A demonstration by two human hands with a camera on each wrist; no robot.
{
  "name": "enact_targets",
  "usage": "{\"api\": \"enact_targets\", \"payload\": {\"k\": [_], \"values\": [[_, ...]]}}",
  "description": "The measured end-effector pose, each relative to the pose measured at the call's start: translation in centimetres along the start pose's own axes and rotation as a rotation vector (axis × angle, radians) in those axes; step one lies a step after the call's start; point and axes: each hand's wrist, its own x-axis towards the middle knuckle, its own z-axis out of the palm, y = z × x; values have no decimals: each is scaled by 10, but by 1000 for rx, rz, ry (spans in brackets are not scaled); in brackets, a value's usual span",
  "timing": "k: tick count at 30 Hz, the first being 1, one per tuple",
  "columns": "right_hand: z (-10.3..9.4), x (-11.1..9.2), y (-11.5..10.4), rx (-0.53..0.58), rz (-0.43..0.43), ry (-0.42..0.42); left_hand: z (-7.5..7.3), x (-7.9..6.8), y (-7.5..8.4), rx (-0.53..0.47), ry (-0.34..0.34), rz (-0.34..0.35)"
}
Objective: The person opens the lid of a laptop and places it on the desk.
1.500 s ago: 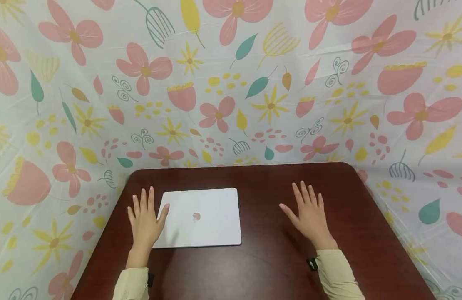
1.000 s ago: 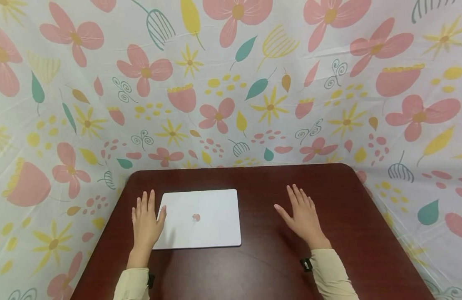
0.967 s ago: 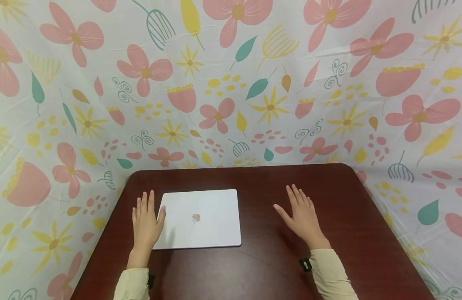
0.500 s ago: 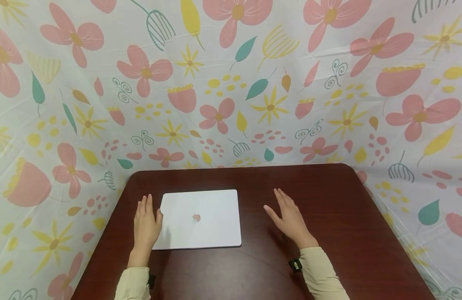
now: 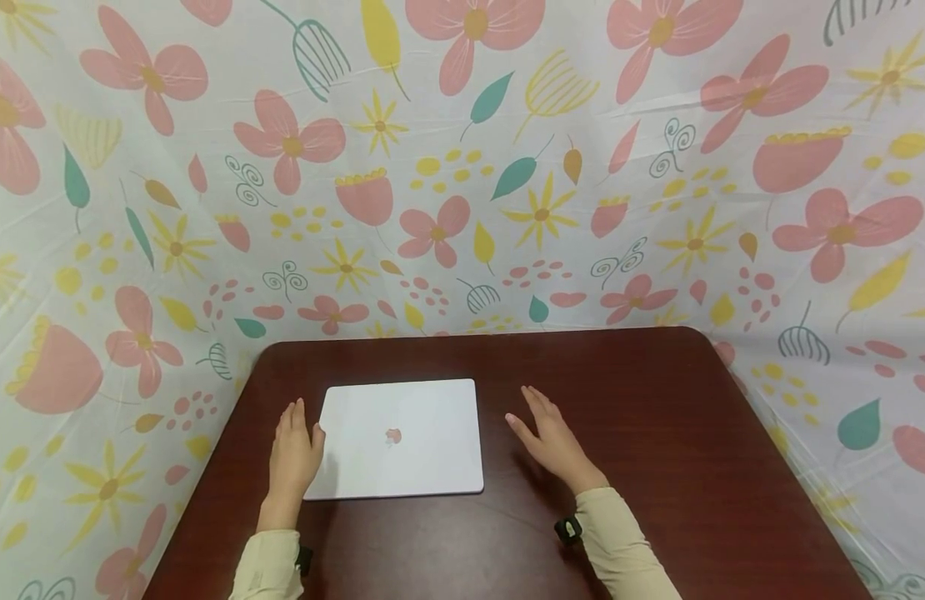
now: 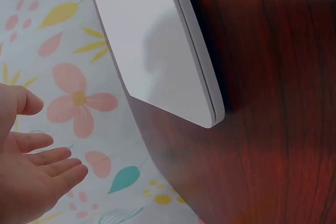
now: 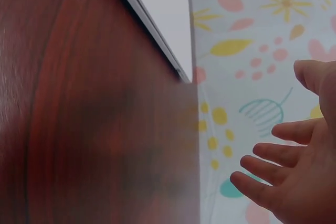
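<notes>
A closed silver laptop (image 5: pixel 425 433) with an apple logo on its lid lies flat on the dark wooden table. My left hand (image 5: pixel 292 454) is at its left edge, fingers straight, the thumb overlapping the lid's edge in the head view. To the right of the laptop, with a strip of table between, my right hand (image 5: pixel 554 442) reaches forward with extended fingers and spread thumb. Neither hand holds anything. The left wrist view shows the laptop's corner (image 6: pixel 189 103) beyond the open left palm (image 6: pixel 26 177); the right wrist view shows another corner (image 7: pixel 176 51) and the right fingers (image 7: pixel 268 177).
The reddish-brown table (image 5: pixel 695 467) has rounded far corners. A white cloth (image 5: pixel 462 167) printed with flowers and leaves hangs behind it and along both sides. Each wrist wears a black strap, the right one (image 5: pixel 568 529) showing below the sleeve.
My right hand has moved left toward the laptop. My left hand has turned slightly, its fingers drawing together and its thumb shifting left. The laptop has stayed in place.
</notes>
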Motion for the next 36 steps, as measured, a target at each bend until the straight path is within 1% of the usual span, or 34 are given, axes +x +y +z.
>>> {"api": "enact_targets", "payload": {"k": [3, 7, 11, 13, 15, 18, 22, 28, 36], "values": [[7, 1, -1, 38, 28, -36, 3, 1, -3, 9, -32, -15], [16, 3, -2, 60, 59, -77, 6, 2, -7, 18, -64, -35], [25, 5, -4, 73, 70, -103, 8, 2, -8, 6, -64, -44], [30, 5, -5, 75, 74, -113, 10, 2, -8, -1, -78, -52], [35, 6, -6, 84, 75, -120, 11, 2, -9, -1, -106, -62], [41, 6, -7, 96, 85, -142, 13, 1, -10, 7, -171, -88], [50, 4, -7, 98, 99, -172, 15, 0, -12, 30, -226, -109], [59, 3, -8, 104, 106, -190, 19, -2, -18, 38, -261, -135], [65, 2, -14, 95, 111, -217, 26, -4, -25, 50, -328, -168]]}}
